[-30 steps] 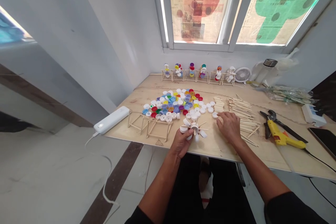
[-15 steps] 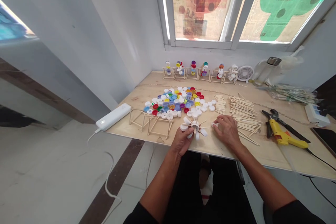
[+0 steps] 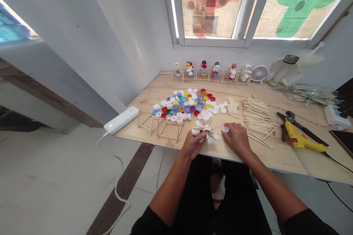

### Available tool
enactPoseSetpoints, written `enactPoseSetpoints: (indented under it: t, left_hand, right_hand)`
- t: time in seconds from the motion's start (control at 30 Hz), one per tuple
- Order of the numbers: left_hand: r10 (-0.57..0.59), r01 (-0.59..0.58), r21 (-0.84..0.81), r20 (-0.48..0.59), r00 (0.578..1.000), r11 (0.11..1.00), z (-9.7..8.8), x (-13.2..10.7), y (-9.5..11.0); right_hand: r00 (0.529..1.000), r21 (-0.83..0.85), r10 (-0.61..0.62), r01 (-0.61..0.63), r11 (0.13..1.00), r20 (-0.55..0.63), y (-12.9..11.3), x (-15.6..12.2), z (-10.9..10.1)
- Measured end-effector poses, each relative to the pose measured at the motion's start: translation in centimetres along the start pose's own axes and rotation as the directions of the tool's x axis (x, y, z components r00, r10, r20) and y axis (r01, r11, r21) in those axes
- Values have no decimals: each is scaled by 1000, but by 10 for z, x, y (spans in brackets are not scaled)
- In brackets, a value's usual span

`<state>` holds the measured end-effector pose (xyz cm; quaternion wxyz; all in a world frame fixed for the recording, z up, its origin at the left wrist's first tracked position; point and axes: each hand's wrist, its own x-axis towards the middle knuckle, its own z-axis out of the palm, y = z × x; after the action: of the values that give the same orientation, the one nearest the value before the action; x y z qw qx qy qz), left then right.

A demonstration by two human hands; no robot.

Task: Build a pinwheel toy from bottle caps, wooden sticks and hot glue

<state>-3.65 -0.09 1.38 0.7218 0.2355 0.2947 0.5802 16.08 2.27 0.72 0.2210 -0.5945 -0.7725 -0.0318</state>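
Note:
My left hand (image 3: 192,144) is closed on a small wheel (image 3: 207,130) of white bottle caps on wooden sticks set round a central cap. Some of its sticks stick out bare on the upper and right sides. Just right of the wheel, my right hand (image 3: 237,137) pinches a single white bottle cap (image 3: 225,129) between thumb and fingers, close to the tip of a bare stick. Whether cap and stick touch, I cannot tell. Beyond both hands spreads a pile of coloured bottle caps (image 3: 182,99).
Stick frames (image 3: 169,131) stand at the front left, beside a white power strip (image 3: 121,120). Wooden sticks (image 3: 256,115) lie right of the caps. A yellow glue gun (image 3: 302,140) and pliers (image 3: 307,131) are farther right. Finished cap wheels (image 3: 204,69) and a small fan (image 3: 259,73) line the back.
My right hand has turned the white cap up so its round face shows more, still beside the wheel. My left hand keeps its hold. The camera view has shifted slightly.

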Motion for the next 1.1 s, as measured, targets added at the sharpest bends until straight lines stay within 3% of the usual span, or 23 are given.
enactPoseSetpoints:
  t: [0.47,0.67,0.8,0.97,1.1]
  left_hand:
    - [3,-4,34,27,1000,999,8,0,6]
    - [-32,31,48,30,999,998,5,2,3]
    - [-47,46,35,46,998,998,1,1,2]
    - [-34,33,21,42,999,999,-1,1,2]
    - [-26,26,8,28,999,1000,-1,1,1]
  right_hand:
    - [998,117,-62,60,991,10,-11,-17,2]
    - [996,161,-35,48,986,-86,-1,-32,-18]
    - [979,141,17,11,990,-201,32,-47,-46]
    - [934,-33,144,-163,986,-328,109,-69,-82]
    - [919,-248,234,-319,915,-318,165,-92,-99]
